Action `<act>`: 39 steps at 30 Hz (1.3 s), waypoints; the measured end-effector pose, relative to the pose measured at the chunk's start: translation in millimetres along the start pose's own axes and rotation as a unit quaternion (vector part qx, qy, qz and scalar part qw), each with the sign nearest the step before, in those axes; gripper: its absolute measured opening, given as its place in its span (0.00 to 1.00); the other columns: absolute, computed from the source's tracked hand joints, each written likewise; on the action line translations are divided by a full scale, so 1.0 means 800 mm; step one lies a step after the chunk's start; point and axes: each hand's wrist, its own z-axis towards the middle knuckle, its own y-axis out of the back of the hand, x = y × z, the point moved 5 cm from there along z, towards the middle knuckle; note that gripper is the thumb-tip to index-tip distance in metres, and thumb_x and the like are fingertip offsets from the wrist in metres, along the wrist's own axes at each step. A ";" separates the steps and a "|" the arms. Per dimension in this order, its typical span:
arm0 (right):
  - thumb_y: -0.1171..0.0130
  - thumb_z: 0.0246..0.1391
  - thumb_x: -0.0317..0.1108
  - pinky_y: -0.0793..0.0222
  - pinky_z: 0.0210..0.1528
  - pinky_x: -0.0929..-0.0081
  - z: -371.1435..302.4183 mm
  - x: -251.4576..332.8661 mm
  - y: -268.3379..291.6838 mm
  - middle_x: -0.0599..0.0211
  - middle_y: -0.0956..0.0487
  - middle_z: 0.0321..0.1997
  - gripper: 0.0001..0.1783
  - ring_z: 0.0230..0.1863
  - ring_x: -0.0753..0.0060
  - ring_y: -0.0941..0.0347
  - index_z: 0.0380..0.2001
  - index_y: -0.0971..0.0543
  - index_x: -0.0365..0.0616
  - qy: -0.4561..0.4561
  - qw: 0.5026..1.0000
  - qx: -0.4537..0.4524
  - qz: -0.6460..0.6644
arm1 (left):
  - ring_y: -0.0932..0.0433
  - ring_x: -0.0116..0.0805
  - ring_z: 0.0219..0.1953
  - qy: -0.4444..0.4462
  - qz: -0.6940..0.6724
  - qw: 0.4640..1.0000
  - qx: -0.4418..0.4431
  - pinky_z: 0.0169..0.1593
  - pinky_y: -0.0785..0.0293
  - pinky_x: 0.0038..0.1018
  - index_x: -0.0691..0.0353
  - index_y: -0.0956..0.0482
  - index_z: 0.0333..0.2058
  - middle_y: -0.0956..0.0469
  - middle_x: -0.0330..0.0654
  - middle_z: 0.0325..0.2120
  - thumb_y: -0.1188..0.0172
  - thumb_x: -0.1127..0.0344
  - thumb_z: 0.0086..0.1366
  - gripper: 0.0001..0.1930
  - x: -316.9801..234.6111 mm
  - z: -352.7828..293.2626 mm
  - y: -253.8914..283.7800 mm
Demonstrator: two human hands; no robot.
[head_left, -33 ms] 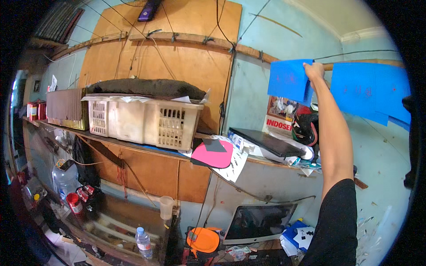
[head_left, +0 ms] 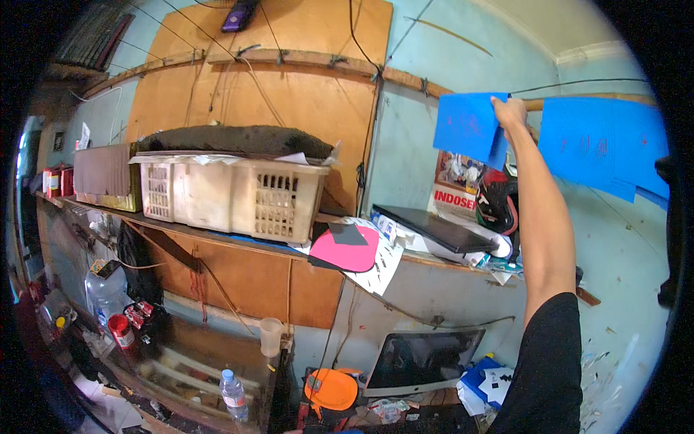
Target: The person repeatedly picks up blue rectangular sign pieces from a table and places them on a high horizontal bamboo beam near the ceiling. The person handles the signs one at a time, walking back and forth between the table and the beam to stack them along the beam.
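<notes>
High on the right, my right hand (head_left: pixel 510 116) is closed on the upper right corner of a flat blue sheet (head_left: pixel 466 126) with faint red marks. The sheet hangs down in front of the light blue wall, beside a wooden rail. Its lower right part seems to be a second layer or a fold. Further right, several similar blue sheets (head_left: pixel 587 148) with red marks hang below the rail. My right arm is stretched up, in a short black sleeve. My left hand is not in the picture.
A shelf carries a cream plastic basket (head_left: pixel 217 197), a pink flat piece (head_left: pixel 347 250), a black flat panel (head_left: pixel 436 229) and a dark helmet (head_left: pixel 499 205). Below stand a monitor (head_left: pixel 425 360), an orange plate-like thing (head_left: pixel 331 388), a water bottle (head_left: pixel 233 394) and a red-lidded jar (head_left: pixel 121 330).
The view has shifted very slightly. My right hand keeps its hold on the blue sheet, in nearly the same place. A thin blue sliver now shows at the bottom edge.
</notes>
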 end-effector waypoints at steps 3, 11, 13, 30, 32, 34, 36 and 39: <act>0.40 0.47 0.47 0.32 0.36 0.61 -0.076 0.014 0.014 0.50 0.20 0.30 0.24 0.31 0.55 0.23 0.33 0.22 0.31 0.197 0.980 -0.018 -0.032 | 0.21 0.45 0.35 -0.108 -0.012 0.994 -0.017 0.38 0.25 0.34 0.64 0.28 0.47 0.22 0.54 0.36 0.43 0.72 0.57 0.18 -0.009 0.014 -0.001; 0.53 0.60 0.34 0.29 0.35 0.79 -0.647 -0.221 0.063 0.67 0.23 0.24 0.12 0.27 0.77 0.26 0.34 0.24 0.37 -0.145 0.921 0.272 0.238 | 0.21 0.43 0.41 -0.136 -0.021 0.990 0.044 0.44 0.26 0.30 0.64 0.25 0.45 0.22 0.52 0.39 0.40 0.70 0.56 0.17 0.038 0.046 -0.008; 0.54 0.60 0.49 0.34 0.32 0.70 -0.823 -0.282 0.068 0.63 0.23 0.19 0.28 0.24 0.73 0.33 0.21 0.25 0.32 -0.244 0.862 0.433 -0.096 | 0.22 0.31 0.37 -0.124 -0.048 0.988 0.076 0.41 0.26 0.26 0.64 0.25 0.46 0.21 0.48 0.38 0.40 0.72 0.56 0.17 0.050 0.051 -0.002; 0.39 0.50 0.27 0.35 0.51 0.74 -0.855 -0.044 0.143 0.72 0.24 0.44 0.17 0.44 0.81 0.31 0.45 0.26 0.39 -0.338 0.752 0.558 0.098 | 0.29 0.31 0.47 0.022 -0.364 0.909 0.200 0.50 0.32 0.26 0.66 0.35 0.54 0.28 0.44 0.46 0.42 0.86 0.52 0.29 0.123 0.083 0.084; 0.39 0.51 0.31 0.32 0.45 0.76 -0.807 0.002 0.144 0.71 0.21 0.36 0.12 0.38 0.83 0.29 0.39 0.23 0.39 -0.274 0.774 0.560 0.109 | 0.25 0.34 0.40 -0.004 -0.494 0.846 0.200 0.45 0.28 0.27 0.66 0.37 0.53 0.26 0.45 0.39 0.43 0.82 0.55 0.26 0.107 0.081 0.080; 0.40 0.51 0.32 0.31 0.39 0.77 -0.755 0.035 0.148 0.69 0.20 0.30 0.08 0.32 0.84 0.29 0.34 0.21 0.41 -0.206 0.799 0.565 0.010 | 0.23 0.37 0.36 0.012 -0.539 0.816 0.207 0.41 0.24 0.30 0.66 0.39 0.54 0.25 0.46 0.36 0.43 0.79 0.57 0.26 0.099 0.077 0.073; 0.40 0.50 0.33 0.30 0.35 0.78 -0.692 0.068 0.150 0.69 0.20 0.28 0.07 0.29 0.84 0.29 0.32 0.20 0.42 -0.131 0.834 0.535 -0.040 | 0.22 0.40 0.34 0.028 -0.572 0.789 0.223 0.39 0.22 0.33 0.67 0.40 0.54 0.24 0.49 0.35 0.43 0.76 0.58 0.25 0.094 0.069 0.068; 0.40 0.50 0.32 0.33 0.29 0.79 -0.578 0.124 0.149 0.75 0.22 0.25 0.06 0.25 0.85 0.32 0.28 0.20 0.42 -0.030 0.885 0.464 -0.004 | 0.21 0.43 0.35 0.024 -0.514 0.825 0.235 0.39 0.22 0.36 0.68 0.40 0.53 0.24 0.52 0.36 0.43 0.72 0.60 0.24 0.097 0.062 0.063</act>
